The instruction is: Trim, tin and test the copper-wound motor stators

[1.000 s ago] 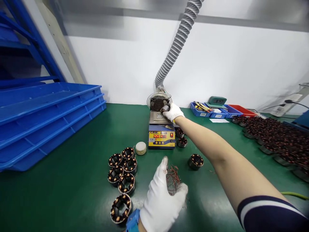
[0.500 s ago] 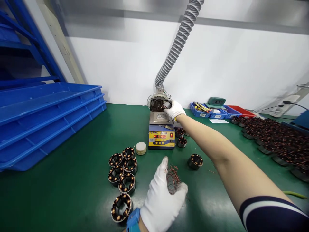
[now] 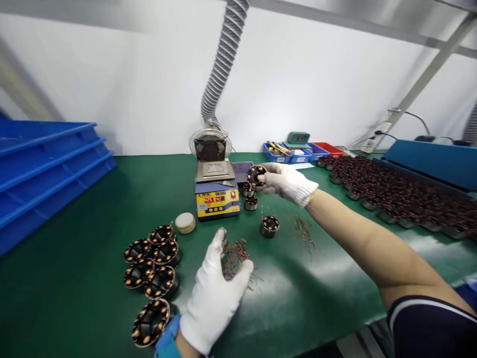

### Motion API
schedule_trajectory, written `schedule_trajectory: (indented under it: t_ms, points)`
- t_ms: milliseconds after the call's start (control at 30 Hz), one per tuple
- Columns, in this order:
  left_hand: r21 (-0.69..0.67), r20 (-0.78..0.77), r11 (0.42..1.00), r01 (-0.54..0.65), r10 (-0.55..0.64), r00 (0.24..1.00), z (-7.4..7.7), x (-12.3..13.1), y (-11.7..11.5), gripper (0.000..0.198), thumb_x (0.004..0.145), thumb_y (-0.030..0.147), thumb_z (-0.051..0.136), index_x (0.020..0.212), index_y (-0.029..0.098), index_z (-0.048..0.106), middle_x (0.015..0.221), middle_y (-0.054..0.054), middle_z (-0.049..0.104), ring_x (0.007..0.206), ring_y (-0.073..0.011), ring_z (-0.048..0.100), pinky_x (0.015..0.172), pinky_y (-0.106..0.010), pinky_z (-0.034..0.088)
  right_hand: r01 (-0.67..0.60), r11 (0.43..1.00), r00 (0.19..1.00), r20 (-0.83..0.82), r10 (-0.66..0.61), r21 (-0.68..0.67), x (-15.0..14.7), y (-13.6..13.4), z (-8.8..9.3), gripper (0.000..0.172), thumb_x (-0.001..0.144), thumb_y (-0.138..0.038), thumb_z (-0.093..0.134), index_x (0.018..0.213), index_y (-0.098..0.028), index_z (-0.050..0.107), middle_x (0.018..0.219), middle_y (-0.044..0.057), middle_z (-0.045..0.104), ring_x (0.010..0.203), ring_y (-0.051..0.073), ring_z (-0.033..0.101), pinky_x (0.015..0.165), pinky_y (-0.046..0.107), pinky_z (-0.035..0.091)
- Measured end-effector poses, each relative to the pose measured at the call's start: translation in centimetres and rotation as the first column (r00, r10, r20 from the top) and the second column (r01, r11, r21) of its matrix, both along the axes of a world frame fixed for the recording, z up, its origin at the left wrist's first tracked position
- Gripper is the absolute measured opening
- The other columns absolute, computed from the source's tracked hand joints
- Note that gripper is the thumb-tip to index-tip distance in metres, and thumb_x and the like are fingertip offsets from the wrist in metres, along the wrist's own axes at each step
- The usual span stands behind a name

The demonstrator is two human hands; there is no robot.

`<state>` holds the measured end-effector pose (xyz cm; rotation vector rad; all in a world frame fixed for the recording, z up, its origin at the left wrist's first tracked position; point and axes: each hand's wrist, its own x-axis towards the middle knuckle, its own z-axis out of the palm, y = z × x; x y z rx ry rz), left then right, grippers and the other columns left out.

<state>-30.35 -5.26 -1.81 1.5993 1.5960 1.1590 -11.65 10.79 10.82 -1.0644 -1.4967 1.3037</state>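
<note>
My right hand (image 3: 288, 182), in a white glove, grips a round motor stator (image 3: 256, 175) with copper windings just right of the solder pot (image 3: 217, 191), above the green mat. My left hand (image 3: 214, 298), also gloved, hovers near the table's front with fingers loosely curved and nothing in them. It sits beside a small heap of cut copper wire bits (image 3: 236, 253). A cluster of several stators (image 3: 152, 263) lies left of my left hand. One single stator (image 3: 269, 225) stands between my two hands.
A grey flexible extraction hose (image 3: 219, 59) with a fan (image 3: 209, 146) rises behind the solder pot. Stacked blue trays (image 3: 40, 169) fill the left side. Many wound stators (image 3: 395, 191) cover the right of the mat. Small blue and red bins (image 3: 298, 151) stand at the back. A white round tin (image 3: 185, 222) sits by the pot.
My right hand has drawn the stator away from the solder pot toward the right and nearer to me. The view has swung rightward. My left hand stays by the wire bits.
</note>
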Motion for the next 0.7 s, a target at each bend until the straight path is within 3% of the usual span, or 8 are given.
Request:
schedule_trajectory:
  t_ms: [67, 200, 300, 400, 467, 567, 633, 700]
  points:
    - [0.006, -0.019, 1.0, -0.018, 0.018, 1.0, 0.0, -0.1, 0.1, 0.078, 0.08, 0.05, 0.06, 0.146, 0.027, 0.025, 0.143, -0.01, 0.046, 0.127, -0.0269, 0.05, 0.108, -0.047, 0.04, -0.025, 0.996, 0.998, 0.055, 0.03, -0.09, 3.0, -3.3, -0.9, 0.038, 0.069, -0.019, 0.063, 0.107, -0.016, 0.057, 0.082, 0.005, 0.069, 0.059, 0.015, 0.065, 0.057, 0.03, 0.057]
    - [0.02, -0.038, 0.999, -0.038, 0.038, 0.999, -0.2, 0.1, 0.2, 0.079, 0.079, 0.05, 0.063, 0.146, 0.03, 0.025, 0.143, -0.01, 0.046, 0.125, -0.0286, 0.052, 0.107, -0.049, 0.041, 0.013, 0.958, 0.914, 0.393, 0.105, -0.286, 7.5, -8.3, -3.7, 0.029, 0.072, -0.023, 0.051, 0.098, -0.017, 0.06, 0.073, 0.005, 0.069, 0.056, 0.019, 0.066, 0.048, 0.027, 0.053]
    - [0.026, -0.08, 0.999, -0.025, 0.027, 0.996, -0.3, 0.3, 0.1, 0.079, 0.08, 0.049, 0.062, 0.146, 0.028, 0.025, 0.145, -0.01, 0.044, 0.126, -0.0284, 0.051, 0.108, -0.047, 0.041, 0.081, 0.939, 0.788, 0.599, 0.145, -0.335, 8.6, -9.7, -6.3, 0.027, 0.077, -0.026, 0.048, 0.1, -0.022, 0.061, 0.071, 0.003, 0.068, 0.053, 0.018, 0.065, 0.046, 0.026, 0.052]
    - [0.032, -0.117, 0.999, -0.007, 0.011, 0.993, -0.3, 0.4, 0.0, 0.077, 0.081, 0.049, 0.06, 0.146, 0.027, 0.025, 0.145, -0.01, 0.044, 0.127, -0.027, 0.05, 0.108, -0.045, 0.041, 0.013, 0.959, 0.667, 0.717, 0.204, -0.284, 8.9, -9.2, -7.7, 0.028, 0.082, -0.032, 0.046, 0.103, -0.023, 0.062, 0.073, 0.004, 0.068, 0.055, 0.019, 0.065, 0.05, 0.029, 0.052]
    - [0.04, -0.12, 0.999, -0.011, 0.015, 0.993, -0.4, 0.3, 0.1, 0.076, 0.082, 0.048, 0.059, 0.146, 0.026, 0.024, 0.145, -0.011, 0.045, 0.128, -0.0261, 0.049, 0.108, -0.044, 0.041, -0.042, 0.976, 0.56, 0.803, 0.201, -0.215, 9.5, -8.3, -7.1, 0.033, 0.084, -0.04, 0.047, 0.108, -0.023, 0.062, 0.081, 0.006, 0.07, 0.063, 0.021, 0.066, 0.057, 0.033, 0.053]
    - [0.049, -0.133, 0.998, -0.043, 0.049, 0.99, -0.4, 0.1, 0.3, 0.075, 0.084, 0.047, 0.056, 0.146, 0.023, 0.023, 0.144, -0.012, 0.045, 0.13, -0.0257, 0.048, 0.109, -0.044, 0.04, -0.03, 0.999, 0.38, 0.925, -0.014, 0.027, 10.0, -6.8, -4.2, 0.045, 0.081, -0.051, 0.054, 0.117, -0.025, 0.061, 0.108, 0.009, 0.069, 0.089, 0.028, 0.066, 0.074, 0.038, 0.052]
    - [0.081, -0.161, 0.994, -0.071, 0.083, 0.983, -0.3, 0.0, 0.5, 0.074, 0.084, 0.046, 0.055, 0.146, 0.021, 0.024, 0.145, -0.013, 0.044, 0.131, -0.0258, 0.046, 0.11, -0.045, 0.039, -0.018, 0.972, 0.319, 0.923, -0.217, 0.234, 8.6, -5.7, -1.9, 0.047, 0.082, -0.054, 0.052, 0.121, -0.028, 0.06, 0.12, 0.008, 0.064, 0.103, 0.03, 0.062, 0.08, 0.04, 0.05]
    - [0.131, -0.194, 0.988, -0.081, 0.106, 0.975, -0.3, 0.0, 0.6, 0.072, 0.084, 0.045, 0.055, 0.145, 0.018, 0.027, 0.145, -0.013, 0.043, 0.133, -0.0259, 0.044, 0.111, -0.045, 0.037, -0.093, 0.925, 0.316, 0.892, -0.323, 0.368, 5.5, -4.3, -0.6, 0.046, 0.085, -0.056, 0.048, 0.124, -0.033, 0.057, 0.125, 0.006, 0.061, 0.106, 0.03, 0.06, 0.08, 0.039, 0.049]
